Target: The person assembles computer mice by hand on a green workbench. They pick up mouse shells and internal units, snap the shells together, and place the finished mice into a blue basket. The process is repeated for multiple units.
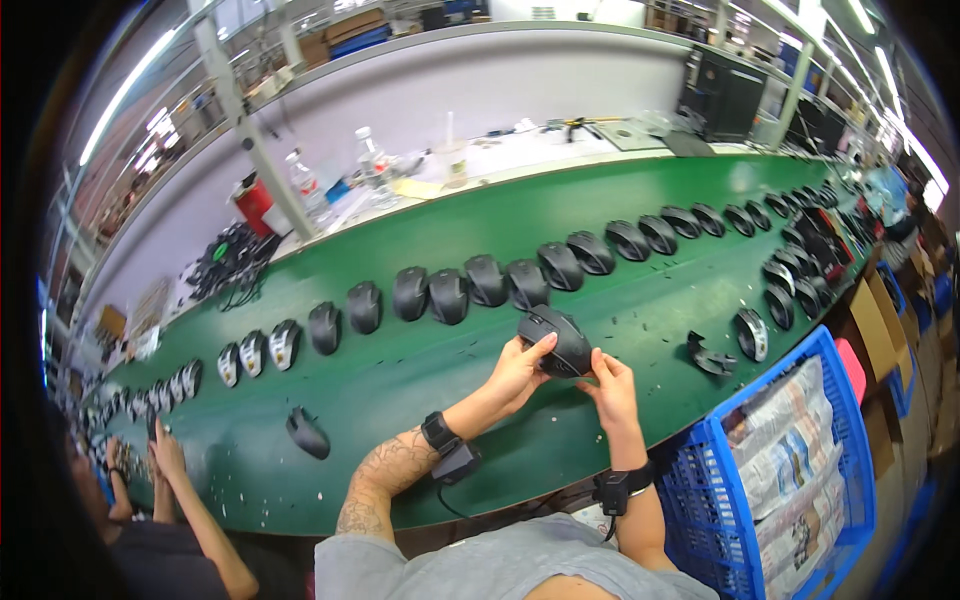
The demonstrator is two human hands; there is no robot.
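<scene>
A black computer mouse (pixel 562 345) is held over the green bench, tilted, near its front edge. My left hand (pixel 512 376) grips it from the left, thumb on the shell and fingers beneath. The fingers of my right hand (pixel 613 388) are pinched at its lower right edge; whether a small part sits between them I cannot tell. Just behind my hands, a long row of similar black mice (pixel 486 281) runs across the green work surface (pixel 400 400). Another dark mouse (pixel 308 433) lies alone to the left of my left forearm.
On the right lie a curved black shell piece (pixel 710 354) and a silver-and-black mouse part (pixel 751 335). A blue crate (pixel 715 470) with wrapped packs stands against the bench. A co-worker's hand (pixel 168 455) is at the far left. Bottles (pixel 373 165) stand on the back ledge.
</scene>
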